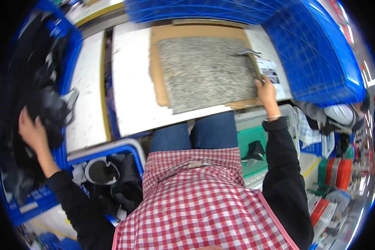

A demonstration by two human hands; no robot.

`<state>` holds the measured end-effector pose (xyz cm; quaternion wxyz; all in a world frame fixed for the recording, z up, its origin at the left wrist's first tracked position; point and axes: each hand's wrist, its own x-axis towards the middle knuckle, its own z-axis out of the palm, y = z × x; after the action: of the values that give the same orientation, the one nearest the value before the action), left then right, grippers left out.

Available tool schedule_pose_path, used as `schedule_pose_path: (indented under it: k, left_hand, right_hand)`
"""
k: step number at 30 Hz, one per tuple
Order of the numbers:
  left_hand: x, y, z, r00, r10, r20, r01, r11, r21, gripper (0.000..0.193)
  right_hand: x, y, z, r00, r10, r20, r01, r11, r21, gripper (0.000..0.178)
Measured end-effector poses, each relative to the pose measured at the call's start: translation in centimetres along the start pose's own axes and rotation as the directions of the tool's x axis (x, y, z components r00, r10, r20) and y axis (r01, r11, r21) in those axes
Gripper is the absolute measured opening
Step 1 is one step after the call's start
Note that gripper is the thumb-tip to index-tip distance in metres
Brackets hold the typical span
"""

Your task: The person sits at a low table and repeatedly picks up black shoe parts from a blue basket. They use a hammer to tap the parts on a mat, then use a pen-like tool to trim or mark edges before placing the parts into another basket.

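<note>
While our right grip (266, 90) holds the hammer (255, 64) low at the grey mat's (204, 75) right edge — likely head-heavy — our left grip (32, 132) spreads open by black pieces (52, 109) in the blue bin (74, 48), probably soft; pinch edges.

Big blue crate (316, 54), green basket (254, 135), pale checked cloth (307, 125), red stack (344, 171) at right

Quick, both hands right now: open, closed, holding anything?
Left hand: open, fingers apart, at the black pieces; whether it touches them can't be told.
Right hand: closed, holding the hammer by its handle.
</note>
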<state>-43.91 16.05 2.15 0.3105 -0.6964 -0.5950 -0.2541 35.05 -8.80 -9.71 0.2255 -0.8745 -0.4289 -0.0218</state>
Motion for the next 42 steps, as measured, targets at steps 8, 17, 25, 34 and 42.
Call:
schedule_pose_path:
  k: [8,17,25,34,42]
  left_hand:
    - [4.2,-4.4,3.6,0.995,-0.065,-0.074,0.096,0.785,0.612,0.069]
    - [5.0,-5.9,-1.7,0.874,-0.181,0.450,0.088,0.972,0.220,0.059]
    - [0.2,3.5,-5.1,0.955,-0.249,0.164,0.187,0.929,0.320,0.047]
    - [5.7,18.8,-11.4,0.938,-0.136,-0.320,0.130,0.991,-0.040,0.024]
    - [-5.4,35.5,-4.1,0.995,0.009,0.099,0.028,0.929,-0.370,0.023]
  right_hand:
    - [-3.3,-5.8,0.8,0.987,-0.144,-0.078,0.154,0.978,0.141,0.040]
    - [0.6,1.7,1.9,0.990,-0.031,-0.135,0.057,0.979,0.196,0.052]
    - [8.3,6.5,2.5,0.962,-0.179,0.205,0.111,0.947,0.303,0.039]
    - [7.7,4.5,1.5,0.997,-0.004,0.075,-0.055,0.638,0.768,0.026]
    - [2.2,-5.6,2.0,0.921,-0.380,0.086,0.344,0.897,0.277,0.037]
